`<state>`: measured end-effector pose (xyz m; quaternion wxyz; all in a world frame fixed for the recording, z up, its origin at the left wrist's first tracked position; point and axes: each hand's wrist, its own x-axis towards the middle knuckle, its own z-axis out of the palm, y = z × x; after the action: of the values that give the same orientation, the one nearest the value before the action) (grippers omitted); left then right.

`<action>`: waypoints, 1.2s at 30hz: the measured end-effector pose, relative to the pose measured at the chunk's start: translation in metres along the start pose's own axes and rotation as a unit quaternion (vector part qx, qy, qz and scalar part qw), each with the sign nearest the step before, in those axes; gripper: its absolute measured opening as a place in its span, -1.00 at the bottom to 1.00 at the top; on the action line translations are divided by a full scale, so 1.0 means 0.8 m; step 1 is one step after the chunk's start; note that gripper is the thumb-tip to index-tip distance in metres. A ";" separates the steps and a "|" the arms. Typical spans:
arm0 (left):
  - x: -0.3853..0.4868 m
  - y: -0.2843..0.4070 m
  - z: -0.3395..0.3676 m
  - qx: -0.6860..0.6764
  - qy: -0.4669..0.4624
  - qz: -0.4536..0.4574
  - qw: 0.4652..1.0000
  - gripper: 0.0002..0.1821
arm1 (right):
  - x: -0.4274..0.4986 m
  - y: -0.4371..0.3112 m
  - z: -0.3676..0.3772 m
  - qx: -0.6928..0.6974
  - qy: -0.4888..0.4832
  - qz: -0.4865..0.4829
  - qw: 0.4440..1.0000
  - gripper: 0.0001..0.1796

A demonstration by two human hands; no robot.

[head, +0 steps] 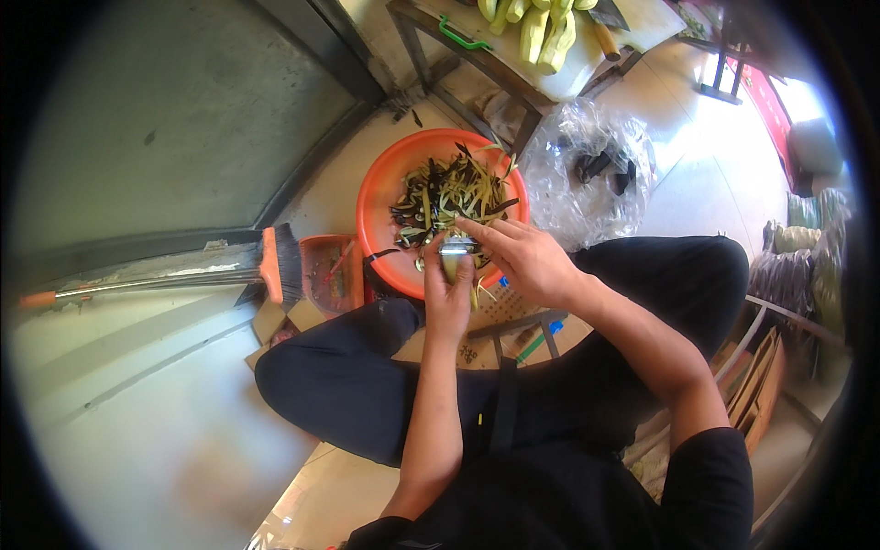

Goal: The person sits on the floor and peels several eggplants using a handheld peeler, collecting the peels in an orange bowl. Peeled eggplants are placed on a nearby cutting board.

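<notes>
My left hand (448, 292) grips a pale green, mostly peeled vegetable (452, 267), probably an eggplant, over the near rim of an orange plastic basin (375, 179). Across its top lies a metal peeler (458, 246), held by my right hand (529, 258) from the right with the index finger stretched forward. How the right fingers close around the peeler is partly hidden. Dark and pale-green strips of peel (447, 192) are heaped in the basin.
Beyond the basin, peeled vegetables (543, 34) and a wooden-handled knife (606, 42) lie on a white cutting board (574, 82). A clear plastic bag (550, 199) with dark items sits right of the basin. A broom (271, 265) and an orange dustpan (333, 275) are at left.
</notes>
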<state>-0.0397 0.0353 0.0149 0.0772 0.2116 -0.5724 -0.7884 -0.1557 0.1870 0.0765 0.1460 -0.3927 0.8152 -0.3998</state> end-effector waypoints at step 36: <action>0.057 -0.028 -0.038 -0.286 0.166 -0.128 0.935 -0.39 | 0.078 0.054 -0.057 0.295 0.134 0.294 0.899 -0.58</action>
<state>-0.0654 0.0000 -0.0253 0.1268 0.3801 -0.2699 -0.8755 -0.2441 0.1803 0.0777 0.2553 -0.0170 0.7502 -0.6097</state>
